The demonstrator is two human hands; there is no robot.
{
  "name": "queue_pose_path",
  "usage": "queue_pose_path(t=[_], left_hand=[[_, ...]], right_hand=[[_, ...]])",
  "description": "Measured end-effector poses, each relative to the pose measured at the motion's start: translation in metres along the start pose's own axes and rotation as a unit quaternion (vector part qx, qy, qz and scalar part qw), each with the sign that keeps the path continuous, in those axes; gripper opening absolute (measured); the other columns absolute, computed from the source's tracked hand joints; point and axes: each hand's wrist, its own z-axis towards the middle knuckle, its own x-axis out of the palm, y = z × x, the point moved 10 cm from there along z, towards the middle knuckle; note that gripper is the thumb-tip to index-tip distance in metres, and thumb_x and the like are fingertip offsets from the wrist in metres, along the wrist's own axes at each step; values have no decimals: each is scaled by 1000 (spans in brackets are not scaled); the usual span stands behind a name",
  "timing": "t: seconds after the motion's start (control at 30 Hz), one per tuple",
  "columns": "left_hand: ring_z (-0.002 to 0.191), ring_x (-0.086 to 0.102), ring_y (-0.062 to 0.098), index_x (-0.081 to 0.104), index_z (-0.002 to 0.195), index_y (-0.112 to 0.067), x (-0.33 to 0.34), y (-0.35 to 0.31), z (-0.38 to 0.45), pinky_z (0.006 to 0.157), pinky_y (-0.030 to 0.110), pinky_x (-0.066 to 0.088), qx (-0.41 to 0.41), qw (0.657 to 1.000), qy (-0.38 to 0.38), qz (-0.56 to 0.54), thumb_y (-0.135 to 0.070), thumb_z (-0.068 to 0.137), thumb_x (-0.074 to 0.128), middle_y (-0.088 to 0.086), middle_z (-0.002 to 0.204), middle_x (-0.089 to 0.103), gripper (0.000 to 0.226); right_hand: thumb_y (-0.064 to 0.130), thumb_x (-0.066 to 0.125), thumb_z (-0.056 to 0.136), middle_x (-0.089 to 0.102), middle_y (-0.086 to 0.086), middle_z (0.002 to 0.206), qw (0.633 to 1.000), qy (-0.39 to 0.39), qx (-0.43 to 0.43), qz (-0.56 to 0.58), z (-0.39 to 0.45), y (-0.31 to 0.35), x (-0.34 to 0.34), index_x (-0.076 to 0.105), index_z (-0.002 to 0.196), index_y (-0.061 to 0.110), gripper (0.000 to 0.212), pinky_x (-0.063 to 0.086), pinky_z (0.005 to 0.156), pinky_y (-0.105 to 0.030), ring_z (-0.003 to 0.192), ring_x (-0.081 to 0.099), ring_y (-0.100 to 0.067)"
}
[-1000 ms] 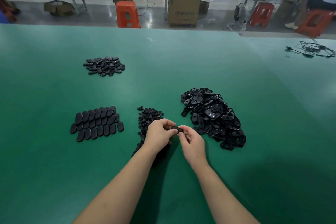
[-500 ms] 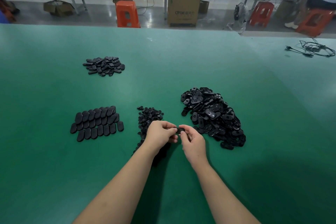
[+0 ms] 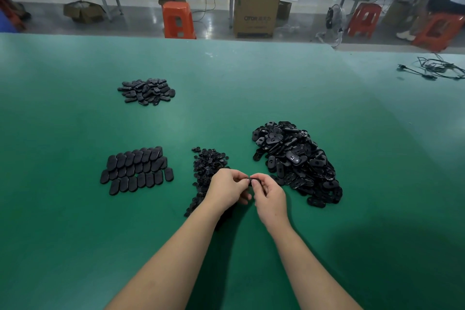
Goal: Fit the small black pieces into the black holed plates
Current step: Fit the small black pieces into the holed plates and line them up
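Note:
My left hand [image 3: 227, 189] and my right hand [image 3: 270, 196] meet just above the green table, both pinching one black holed plate [image 3: 253, 179] between their fingertips; most of it is hidden by my fingers. Whether a small piece sits in it I cannot tell. A heap of small black pieces [image 3: 207, 166] lies just behind and under my left hand. To the right spreads a big heap of loose black holed plates [image 3: 295, 161]. Left of my hands, oval black plates lie in neat overlapping rows [image 3: 137, 170].
A smaller loose heap of black plates [image 3: 147, 91] lies further back on the left of the green table [image 3: 251, 88]. A black cable bundle [image 3: 437, 70] lies at the far right. Orange stools and a cardboard box [image 3: 255, 11] stand beyond the table's far edge.
My hands stay in the same spot over the table. The fingers have closed tighter round the plate, so less of it shows now.

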Motion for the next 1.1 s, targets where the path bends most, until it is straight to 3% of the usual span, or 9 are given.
queue_pose_path(t=[0.17,0.27,0.47,0.67,0.9,1.0,1.1], left_hand=[[57,72,20,70,86,-16,-3,-8,-3,65,33,62,20,995,-22,92,-16,95,63,6,66,74,11],[54,71,15,71,90,-14,-4,-9,-7,61,27,60,29,993,-46,108,-16,93,62,4,67,74,10],[66,71,15,75,96,-13,-6,-21,-13,75,31,59,72,982,-76,160,-19,93,61,0,75,74,15],[63,68,8,75,105,-17,-1,-27,-15,68,21,54,104,974,-47,194,-16,100,52,-3,73,72,23],[95,66,20,62,128,-17,2,-33,-20,88,36,53,193,939,-48,282,-17,96,57,3,105,72,32],[92,66,21,63,121,-21,-1,-38,-25,81,38,53,240,907,-74,338,-26,97,56,-2,102,70,25],[83,66,15,65,112,-28,-27,-37,-33,70,32,52,245,892,-143,352,-35,92,61,-9,94,68,21]], right_hand=[[12,59,101,73,0,96,1000,5,-3,-20,1,-1,2,67,99,25,16,54,79,-37,83,66,-15],[12,59,101,73,3,98,999,8,-10,-37,0,1,2,67,98,26,16,56,87,-38,93,68,-15],[13,61,99,73,5,94,1000,0,-6,-26,-1,2,0,66,96,28,16,56,85,-36,89,68,-12],[12,60,99,72,2,90,1000,-10,-6,-23,-3,4,-3,63,95,26,15,55,81,-38,86,67,-17],[11,59,100,71,6,86,1000,-1,-2,-1,-4,7,0,64,94,24,15,52,75,-29,78,66,-8],[14,58,101,67,10,75,1000,4,8,23,-4,5,-1,66,97,25,13,47,60,-25,61,57,-6],[17,59,102,69,8,79,999,1,14,45,-4,4,-1,65,101,27,11,48,55,-25,61,57,-9]])
